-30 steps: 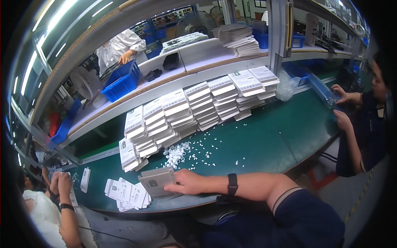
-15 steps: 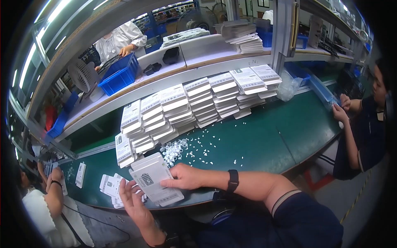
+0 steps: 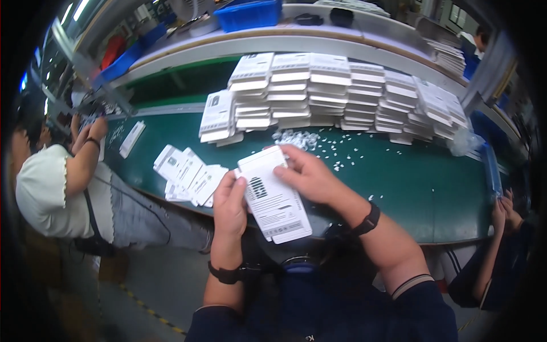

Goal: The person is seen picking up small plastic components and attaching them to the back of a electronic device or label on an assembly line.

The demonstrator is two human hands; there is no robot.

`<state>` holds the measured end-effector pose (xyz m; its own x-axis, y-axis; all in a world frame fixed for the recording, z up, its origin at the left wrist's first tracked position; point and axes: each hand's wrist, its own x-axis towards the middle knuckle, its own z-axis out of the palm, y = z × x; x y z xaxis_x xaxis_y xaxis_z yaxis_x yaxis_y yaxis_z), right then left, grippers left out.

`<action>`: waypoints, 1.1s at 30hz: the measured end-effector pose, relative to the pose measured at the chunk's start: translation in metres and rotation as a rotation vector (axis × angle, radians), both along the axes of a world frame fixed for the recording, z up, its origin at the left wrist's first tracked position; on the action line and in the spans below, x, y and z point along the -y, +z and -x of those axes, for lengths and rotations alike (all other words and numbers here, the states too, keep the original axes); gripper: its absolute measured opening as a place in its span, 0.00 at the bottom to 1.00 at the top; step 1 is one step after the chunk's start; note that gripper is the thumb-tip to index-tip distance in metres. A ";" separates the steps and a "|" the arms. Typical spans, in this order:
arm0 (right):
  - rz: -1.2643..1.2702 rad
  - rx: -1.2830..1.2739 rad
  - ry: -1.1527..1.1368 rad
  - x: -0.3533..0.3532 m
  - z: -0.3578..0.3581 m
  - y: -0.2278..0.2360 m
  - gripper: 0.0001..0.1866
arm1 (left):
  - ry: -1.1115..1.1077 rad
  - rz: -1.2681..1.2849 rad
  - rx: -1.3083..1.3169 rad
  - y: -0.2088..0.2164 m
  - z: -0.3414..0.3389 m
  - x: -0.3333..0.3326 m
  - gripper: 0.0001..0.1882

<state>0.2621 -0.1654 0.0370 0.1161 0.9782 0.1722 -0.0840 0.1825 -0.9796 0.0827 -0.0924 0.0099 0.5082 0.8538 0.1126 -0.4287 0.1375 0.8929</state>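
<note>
I hold a flat white box [image 3: 272,196] with dark print on its face, over the near edge of the green table [image 3: 399,188]. My left hand [image 3: 229,204] grips its left long edge. My right hand [image 3: 305,174] holds its upper right edge, fingers curled over the top. Both wrists wear dark bands. Just left of my left hand, several flat white cards [image 3: 185,174] lie fanned on the table.
Stacks of white boxes [image 3: 342,91] run in rows across the table's far side, with small white scraps [image 3: 319,142] scattered before them. A person in a white top [image 3: 51,188] works at my left, another person's hands [image 3: 504,208] at my right. Blue bins [image 3: 250,14] sit on the back shelf.
My left hand came up from below and joined my right on the white box. The box rose off the table toward me. My view has tilted down and closer.
</note>
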 end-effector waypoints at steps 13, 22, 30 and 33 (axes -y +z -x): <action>0.062 0.163 0.028 0.003 -0.001 0.006 0.21 | -0.060 0.045 -0.033 0.005 -0.003 0.016 0.13; 0.068 0.372 0.060 0.001 0.000 -0.002 0.21 | -0.206 0.148 -0.102 -0.012 0.000 0.006 0.11; 0.071 0.489 -0.102 0.003 -0.028 0.009 0.15 | -0.346 0.039 -0.056 -0.017 0.006 0.001 0.12; 0.141 0.576 -0.373 0.001 -0.060 0.013 0.09 | -0.351 0.033 -0.078 -0.019 0.009 0.001 0.12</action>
